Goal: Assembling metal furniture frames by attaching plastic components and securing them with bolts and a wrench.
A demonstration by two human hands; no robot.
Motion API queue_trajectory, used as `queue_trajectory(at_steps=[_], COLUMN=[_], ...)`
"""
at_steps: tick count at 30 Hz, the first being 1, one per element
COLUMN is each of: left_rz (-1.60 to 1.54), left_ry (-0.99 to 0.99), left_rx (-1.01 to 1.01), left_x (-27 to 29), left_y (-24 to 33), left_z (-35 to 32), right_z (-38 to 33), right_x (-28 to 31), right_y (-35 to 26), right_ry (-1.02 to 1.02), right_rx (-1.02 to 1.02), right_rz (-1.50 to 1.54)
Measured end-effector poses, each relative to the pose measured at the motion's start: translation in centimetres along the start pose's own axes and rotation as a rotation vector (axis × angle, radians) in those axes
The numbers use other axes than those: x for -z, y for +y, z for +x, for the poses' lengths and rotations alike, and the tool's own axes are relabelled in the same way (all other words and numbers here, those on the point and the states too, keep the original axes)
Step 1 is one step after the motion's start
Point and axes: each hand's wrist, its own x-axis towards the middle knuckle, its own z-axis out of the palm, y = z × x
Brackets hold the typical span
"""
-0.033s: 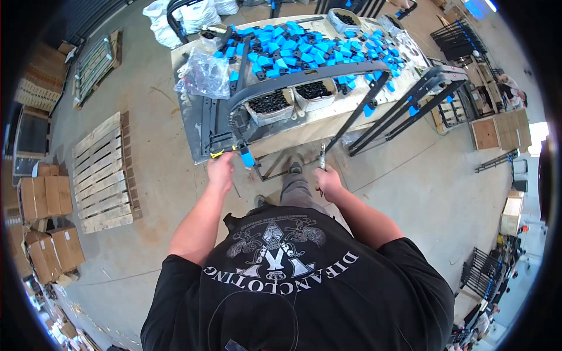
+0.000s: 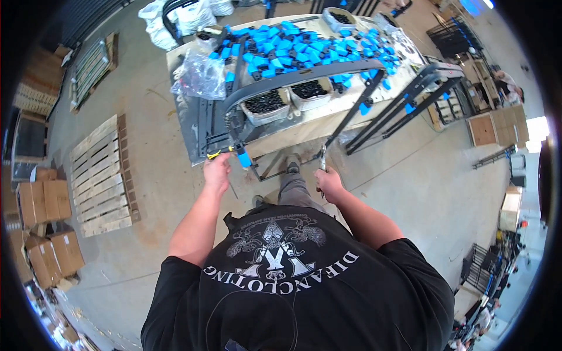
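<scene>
My left hand (image 2: 217, 173) is closed around a yellow and black tool (image 2: 220, 155) at the near left table corner; its exact kind is unclear. A thin rod hangs below that fist. My right hand (image 2: 329, 183) grips a shiny metal hand tool, plier-like in shape (image 2: 323, 159), pointing up towards the table. Across the table's near side stretches a black curved metal frame (image 2: 304, 76), its legs reaching down past the edge. A blue plastic cap (image 2: 244, 159) sits on the frame end beside my left hand, another blue cap (image 2: 365, 109) on the right leg.
Many blue caps (image 2: 293, 50) lie heaped on the table (image 2: 275, 140), near two boxes of small black parts (image 2: 264, 103) and a clear plastic bag (image 2: 200, 76). More black frames (image 2: 410, 99) lean at the right. A wooden pallet (image 2: 102, 175) and cardboard boxes (image 2: 63, 251) stand left.
The table and surroundings have shifted slightly left in view. My left hand has moved a little left with the yellow and black tool; my right hand has hardly moved.
</scene>
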Motion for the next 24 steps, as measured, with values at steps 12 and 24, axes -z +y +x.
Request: queue_trajectory(at_steps=[12,24], left_rz=[0.093,0.276], left_ry=[0.303,0.701], left_rx=[-0.279,-0.209], left_x=[-0.6,0.5], left_y=[-1.4,-1.2], left_z=[-0.6,-5.2], right_z=[-0.3,6.7], right_x=[8.7,26.0], right_y=[-5.0,-11.0], right_ry=[0.221,-0.14], right_rx=[0.153,0.231], right_rz=[-0.221,-0.33])
